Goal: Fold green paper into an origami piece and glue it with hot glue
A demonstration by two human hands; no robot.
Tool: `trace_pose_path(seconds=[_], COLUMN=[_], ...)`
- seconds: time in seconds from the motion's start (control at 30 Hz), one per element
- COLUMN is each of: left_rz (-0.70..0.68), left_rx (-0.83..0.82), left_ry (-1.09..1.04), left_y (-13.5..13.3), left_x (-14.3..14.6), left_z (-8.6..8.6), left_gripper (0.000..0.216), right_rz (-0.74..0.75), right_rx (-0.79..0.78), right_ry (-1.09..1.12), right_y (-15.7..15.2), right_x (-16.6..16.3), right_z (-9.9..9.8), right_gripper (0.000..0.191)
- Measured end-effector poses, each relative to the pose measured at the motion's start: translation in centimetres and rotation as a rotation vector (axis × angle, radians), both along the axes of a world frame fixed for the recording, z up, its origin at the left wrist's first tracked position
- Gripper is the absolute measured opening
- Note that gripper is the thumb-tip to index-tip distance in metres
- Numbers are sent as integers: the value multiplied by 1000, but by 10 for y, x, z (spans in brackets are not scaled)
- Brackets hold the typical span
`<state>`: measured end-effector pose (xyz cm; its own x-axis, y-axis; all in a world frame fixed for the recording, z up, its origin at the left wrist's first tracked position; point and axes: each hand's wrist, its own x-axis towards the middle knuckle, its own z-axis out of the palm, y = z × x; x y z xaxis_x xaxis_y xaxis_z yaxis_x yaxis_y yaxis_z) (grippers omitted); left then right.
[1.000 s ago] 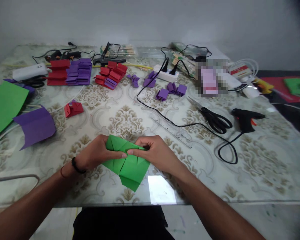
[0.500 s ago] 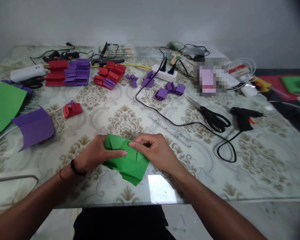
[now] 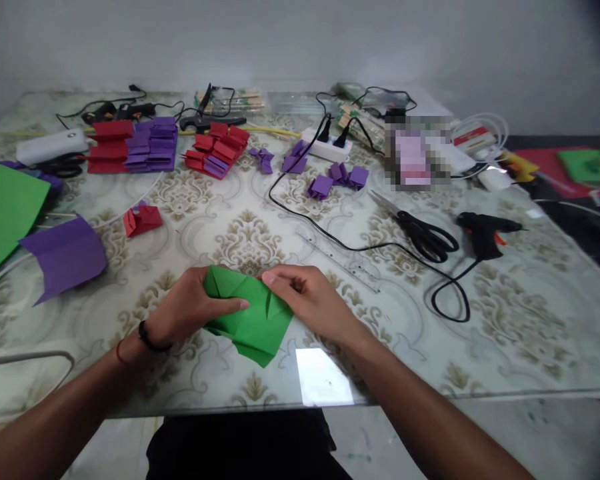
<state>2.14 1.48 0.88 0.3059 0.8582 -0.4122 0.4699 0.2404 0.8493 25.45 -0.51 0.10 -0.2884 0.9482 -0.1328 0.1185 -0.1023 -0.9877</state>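
Note:
A creased, partly folded sheet of green paper (image 3: 253, 320) is held between both hands above the front of the table. My left hand (image 3: 193, 303) grips its left side, thumb lying across the top face and fingers hidden underneath. At the upper right edge, my right hand (image 3: 305, 293) pinches the paper between thumb and fingers. Crease lines and a raised fold run over the sheet. A small folded red paper piece (image 3: 143, 220) and a curled purple sheet (image 3: 67, 257) lie to the left of the hands.
Black scissors (image 3: 425, 233), a glue gun (image 3: 487, 233) with its looping cord and a clear ruler (image 3: 337, 261) lie to the right. Farther back are folded purple pieces (image 3: 320, 187), red-and-purple paper blocks (image 3: 153, 145) and a white power strip (image 3: 325, 144). Flat green paper (image 3: 10, 213) sits far left.
The right thumb has shifted slightly along the paper's upper edge, and the sheet's right side is tilted a little differently. Both hands keep their hold. The whole view has shifted slightly.

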Motion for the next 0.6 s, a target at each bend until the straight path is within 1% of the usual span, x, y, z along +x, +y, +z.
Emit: trace_pose_path(seconds=[0.1,0.17,0.37,0.47,0.6], left_rz=[67,93,84,81,69], left_rx=[-29,-30,-23,-11,0], left_ry=[-50,-57,-65,-69,-72], left_y=[1,1,1,1,1], left_x=[-2,-2,-1,-2,-2], left_z=[-1,-2,-1,-2,-2], left_gripper=[36,37,31,30,30], right_rz=[4,-4,-46,-36,-24], right_rx=[-57,-65,-1,31,68], right_ry=[8,-19,-95,-77,-114], right_y=[4,5,4,3,3], right_x=[9,13,9,4,4], right_z=[2,3,1,0,0], right_gripper=[33,32,29,26,25])
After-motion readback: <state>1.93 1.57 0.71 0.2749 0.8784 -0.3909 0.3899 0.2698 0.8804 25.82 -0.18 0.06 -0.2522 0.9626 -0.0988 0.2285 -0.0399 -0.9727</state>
